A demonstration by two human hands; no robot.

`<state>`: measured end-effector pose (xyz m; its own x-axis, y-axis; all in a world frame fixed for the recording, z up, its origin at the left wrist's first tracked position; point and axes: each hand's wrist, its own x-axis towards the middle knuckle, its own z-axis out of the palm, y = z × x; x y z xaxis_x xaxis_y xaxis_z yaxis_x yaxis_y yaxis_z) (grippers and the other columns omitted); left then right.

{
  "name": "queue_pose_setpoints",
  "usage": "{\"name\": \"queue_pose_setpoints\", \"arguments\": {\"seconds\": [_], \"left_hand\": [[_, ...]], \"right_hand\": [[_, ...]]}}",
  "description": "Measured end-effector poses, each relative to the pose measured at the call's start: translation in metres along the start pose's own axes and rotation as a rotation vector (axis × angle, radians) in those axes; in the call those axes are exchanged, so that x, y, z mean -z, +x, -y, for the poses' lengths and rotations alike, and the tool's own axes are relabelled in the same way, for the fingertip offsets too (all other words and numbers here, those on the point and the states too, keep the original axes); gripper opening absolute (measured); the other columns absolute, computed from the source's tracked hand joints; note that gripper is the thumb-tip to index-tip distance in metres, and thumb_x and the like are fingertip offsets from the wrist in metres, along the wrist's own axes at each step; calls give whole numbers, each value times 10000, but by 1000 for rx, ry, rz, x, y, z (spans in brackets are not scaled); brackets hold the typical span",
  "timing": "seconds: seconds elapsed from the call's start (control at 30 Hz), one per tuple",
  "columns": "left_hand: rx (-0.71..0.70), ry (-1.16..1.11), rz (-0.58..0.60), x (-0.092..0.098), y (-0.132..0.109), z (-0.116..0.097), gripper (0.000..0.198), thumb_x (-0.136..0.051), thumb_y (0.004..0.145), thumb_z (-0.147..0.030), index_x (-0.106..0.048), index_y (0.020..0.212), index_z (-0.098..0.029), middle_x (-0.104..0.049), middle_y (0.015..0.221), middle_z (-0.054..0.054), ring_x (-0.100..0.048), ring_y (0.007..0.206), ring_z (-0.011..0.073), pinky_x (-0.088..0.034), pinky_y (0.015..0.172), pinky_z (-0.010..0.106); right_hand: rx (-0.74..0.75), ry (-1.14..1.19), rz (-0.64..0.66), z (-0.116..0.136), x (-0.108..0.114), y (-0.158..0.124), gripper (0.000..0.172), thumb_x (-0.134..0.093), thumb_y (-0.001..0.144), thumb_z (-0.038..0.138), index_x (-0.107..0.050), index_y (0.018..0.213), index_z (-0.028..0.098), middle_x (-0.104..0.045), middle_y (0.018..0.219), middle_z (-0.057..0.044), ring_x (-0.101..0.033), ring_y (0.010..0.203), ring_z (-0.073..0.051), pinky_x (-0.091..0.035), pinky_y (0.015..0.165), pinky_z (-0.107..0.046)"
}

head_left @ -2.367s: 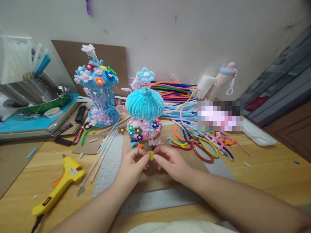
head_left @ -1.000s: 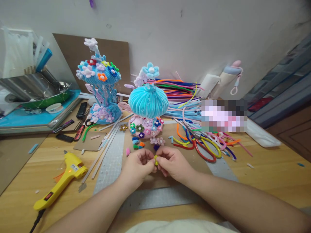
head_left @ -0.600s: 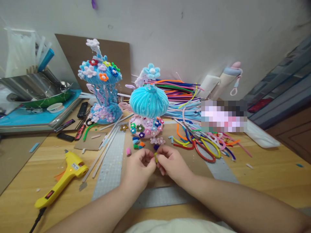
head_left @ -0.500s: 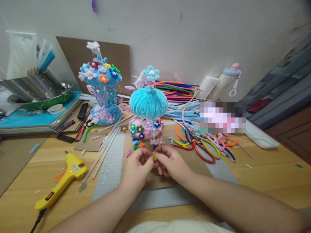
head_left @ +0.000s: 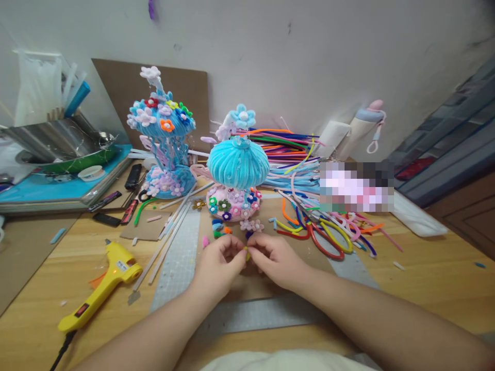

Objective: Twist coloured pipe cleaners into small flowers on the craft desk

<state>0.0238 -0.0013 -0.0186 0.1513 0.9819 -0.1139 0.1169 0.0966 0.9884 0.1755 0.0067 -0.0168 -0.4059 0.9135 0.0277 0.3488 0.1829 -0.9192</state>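
Between my fingertips is a small yellow piece of fuzzy pipe cleaner [head_left: 247, 253], mostly covered by the fingers. My left hand [head_left: 222, 260] pinches it from the left, and my right hand [head_left: 276, 257] pinches it from the right. Just beyond the hands stands a blue pipe-cleaner jellyfish [head_left: 238, 164] on a pink base [head_left: 233, 202] covered with small coloured flowers. Pale pink flowers [head_left: 251, 225] and small coiled pieces in blue, green and orange [head_left: 217, 225] lie near my fingertips on a cardboard sheet [head_left: 255, 288].
A yellow glue gun [head_left: 110, 281] lies at the left with its cord. Behind it stands a second flowered jellyfish [head_left: 162, 123]. Red-handled scissors [head_left: 325, 246] rest among loose pipe cleaners at the right. Thin white sticks [head_left: 170, 239] cross the grey cutting mat [head_left: 266, 317].
My right hand's lower fingers have curled in out of sight, while both hands stay pinched on the yellow piece. The whole view has shifted slightly.
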Motion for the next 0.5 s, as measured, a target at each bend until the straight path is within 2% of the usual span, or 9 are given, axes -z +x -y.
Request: {"name": "queue_pose_setpoints", "arguments": {"seconds": [0.13,0.33,0.5], "left_hand": [[-7,19,26,1,0,1,83,-557,719,-239,-536,701,-161,-583,562,-16,-565,551,127,-437,557,235],[53,-42,60,0,2,4,72,-541,715,-227,-525,719,-157,-566,575,-20,-557,540,124,-450,557,243],[-46,180,34,1,0,9,46,-521,702,-178,-565,704,-162,-568,589,-12,-545,560,126,-401,527,215]], "right_hand": [[118,-206,-1,0,5,1,157,-447,821,195,-566,724,161,-530,601,18,-468,532,-89,-333,488,-187],[192,-366,24,-1,7,1,138,-470,786,145,-534,664,162,-520,601,22,-455,554,-86,-303,509,-184],[311,-586,53,3,9,-3,112,-491,743,113,-500,648,172,-512,621,17,-441,574,-98,-265,523,-206]]}}
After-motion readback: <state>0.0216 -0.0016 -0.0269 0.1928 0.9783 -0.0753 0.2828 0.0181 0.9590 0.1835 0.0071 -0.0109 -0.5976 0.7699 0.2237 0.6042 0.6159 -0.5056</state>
